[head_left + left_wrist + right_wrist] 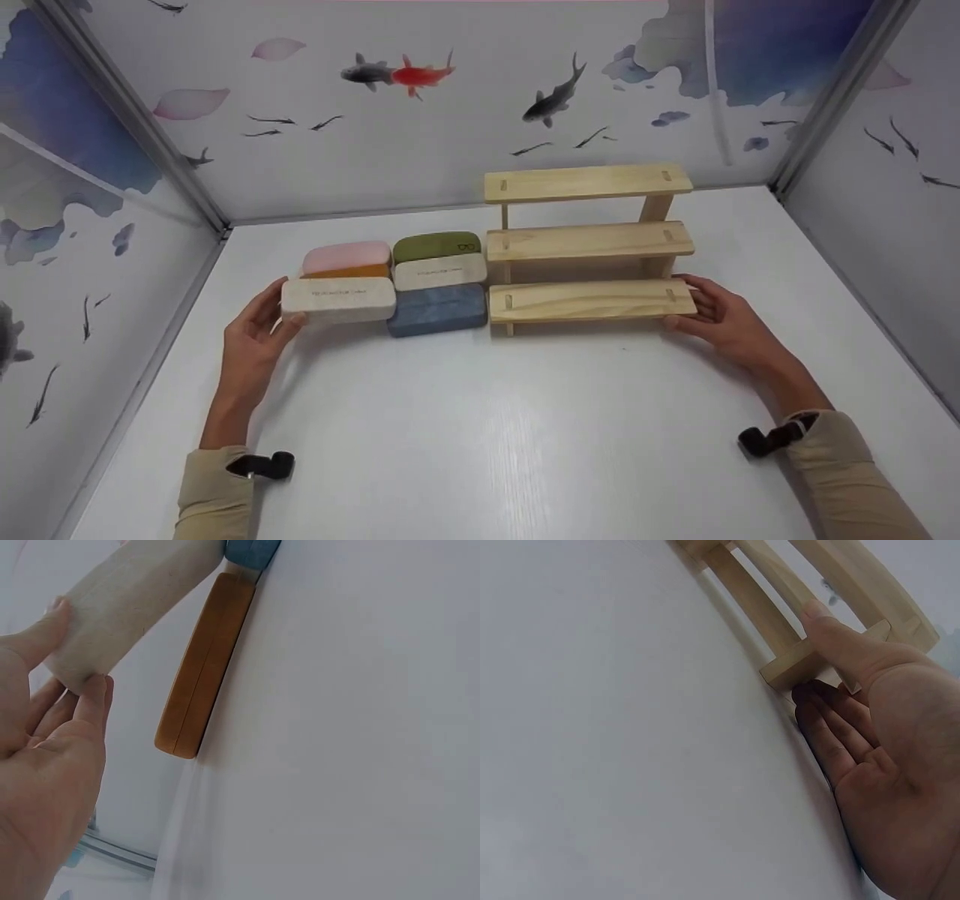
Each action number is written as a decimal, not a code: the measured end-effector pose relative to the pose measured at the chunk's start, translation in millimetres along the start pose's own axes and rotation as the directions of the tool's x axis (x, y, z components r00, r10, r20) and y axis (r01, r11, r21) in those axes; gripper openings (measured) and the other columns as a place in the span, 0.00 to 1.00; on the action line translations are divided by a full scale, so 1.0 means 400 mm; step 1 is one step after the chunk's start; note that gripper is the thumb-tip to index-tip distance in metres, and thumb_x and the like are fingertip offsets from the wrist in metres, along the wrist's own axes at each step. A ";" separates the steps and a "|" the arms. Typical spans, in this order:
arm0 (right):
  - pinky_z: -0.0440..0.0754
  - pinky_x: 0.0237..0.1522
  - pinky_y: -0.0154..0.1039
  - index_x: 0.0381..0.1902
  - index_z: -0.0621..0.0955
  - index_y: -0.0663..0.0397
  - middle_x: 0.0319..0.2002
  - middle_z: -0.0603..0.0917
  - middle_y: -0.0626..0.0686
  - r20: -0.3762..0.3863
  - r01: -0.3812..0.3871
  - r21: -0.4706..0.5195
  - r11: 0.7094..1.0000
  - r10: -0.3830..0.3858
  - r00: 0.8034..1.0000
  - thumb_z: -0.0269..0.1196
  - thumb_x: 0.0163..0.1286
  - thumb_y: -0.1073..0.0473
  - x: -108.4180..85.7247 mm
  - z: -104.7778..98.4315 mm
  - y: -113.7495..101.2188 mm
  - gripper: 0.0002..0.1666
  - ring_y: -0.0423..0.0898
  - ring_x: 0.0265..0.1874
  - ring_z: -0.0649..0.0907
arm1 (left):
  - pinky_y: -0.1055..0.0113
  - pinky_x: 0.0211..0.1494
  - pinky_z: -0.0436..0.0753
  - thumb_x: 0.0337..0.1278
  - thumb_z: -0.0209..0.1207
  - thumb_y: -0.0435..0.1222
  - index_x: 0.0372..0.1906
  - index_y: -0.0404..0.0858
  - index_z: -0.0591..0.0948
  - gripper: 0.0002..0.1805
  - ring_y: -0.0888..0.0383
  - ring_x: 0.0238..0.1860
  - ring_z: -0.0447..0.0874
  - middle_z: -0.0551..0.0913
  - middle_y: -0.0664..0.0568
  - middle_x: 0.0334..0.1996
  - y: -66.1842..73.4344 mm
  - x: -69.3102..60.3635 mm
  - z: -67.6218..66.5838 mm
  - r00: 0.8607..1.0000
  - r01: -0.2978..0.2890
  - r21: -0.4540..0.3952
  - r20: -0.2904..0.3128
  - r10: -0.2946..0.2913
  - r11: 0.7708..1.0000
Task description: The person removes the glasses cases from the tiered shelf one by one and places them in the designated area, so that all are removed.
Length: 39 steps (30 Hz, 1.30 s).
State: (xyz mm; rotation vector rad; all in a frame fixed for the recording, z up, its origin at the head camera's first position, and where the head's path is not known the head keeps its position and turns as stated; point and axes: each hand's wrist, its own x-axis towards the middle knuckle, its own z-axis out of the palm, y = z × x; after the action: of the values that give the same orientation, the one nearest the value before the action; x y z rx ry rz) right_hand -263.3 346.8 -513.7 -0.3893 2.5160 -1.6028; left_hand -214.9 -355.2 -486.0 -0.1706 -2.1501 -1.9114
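Observation:
My left hand (255, 337) grips the left end of a cream glasses case (339, 298), its thumb on one side and fingers on the other. In the left wrist view, this case is raised above the table, with an orange glasses case (206, 664) beneath and beside it. At the right end of a three-tier wooden display rack (592, 301), my right hand (724, 319) holds the lowest board. The right wrist view has the thumb against that board and the fingers by its end, their tips partly hidden.
Next to the rack's left side lie a blue case (437, 310), another cream case (441, 272) and a green case (437, 245). A pink case (346, 256) sits behind the orange one. Printed panels (465, 135) wall in the white table (487, 427) at the back and sides.

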 end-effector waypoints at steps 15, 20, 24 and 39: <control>0.84 0.57 0.22 0.86 0.62 0.49 0.78 0.73 0.66 -0.001 0.013 -0.015 1.000 -0.013 1.000 0.72 0.76 0.52 0.001 0.000 0.003 0.48 0.25 0.61 0.82 | 0.79 0.73 0.77 0.71 0.71 0.35 0.84 0.40 0.66 0.42 0.54 0.82 0.68 0.67 0.40 0.83 -0.011 -0.020 -0.043 0.998 0.054 0.084 0.008 -0.055 0.995; 0.85 0.57 0.22 0.87 0.61 0.49 0.79 0.72 0.66 0.010 0.004 0.000 1.000 -0.004 1.000 0.72 0.77 0.52 -0.001 0.001 0.005 0.49 0.26 0.62 0.83 | 0.82 0.72 0.76 0.72 0.71 0.38 0.84 0.41 0.66 0.42 0.51 0.82 0.67 0.66 0.40 0.84 -0.017 -0.024 -0.052 0.996 0.091 0.142 0.007 -0.093 0.986; 0.84 0.58 0.22 0.87 0.61 0.48 0.79 0.72 0.66 0.008 0.007 -0.015 1.000 -0.007 1.000 0.72 0.77 0.52 -0.002 0.000 0.004 0.49 0.25 0.62 0.82 | 0.83 0.71 0.76 0.73 0.70 0.42 0.85 0.42 0.64 0.43 0.45 0.85 0.62 0.63 0.41 0.85 -0.017 -0.026 -0.064 0.989 0.132 0.173 0.037 -0.141 0.976; 0.84 0.58 0.21 0.87 0.61 0.51 0.78 0.73 0.67 0.001 -0.004 0.000 1.000 0.004 1.000 0.72 0.77 0.51 -0.001 0.002 0.000 0.49 0.25 0.62 0.82 | 0.71 0.79 0.75 0.64 0.77 0.36 0.86 0.39 0.61 0.51 0.40 0.83 0.66 0.66 0.38 0.82 -0.025 -0.007 -0.092 0.937 0.150 0.451 0.218 -0.272 0.880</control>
State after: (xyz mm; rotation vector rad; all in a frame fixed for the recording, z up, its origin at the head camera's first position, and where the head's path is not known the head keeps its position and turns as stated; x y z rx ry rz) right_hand -262.6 346.1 -514.1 -0.3850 2.5147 -1.6000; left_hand -210.6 -392.4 -492.6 -0.1217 -2.8279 -1.5294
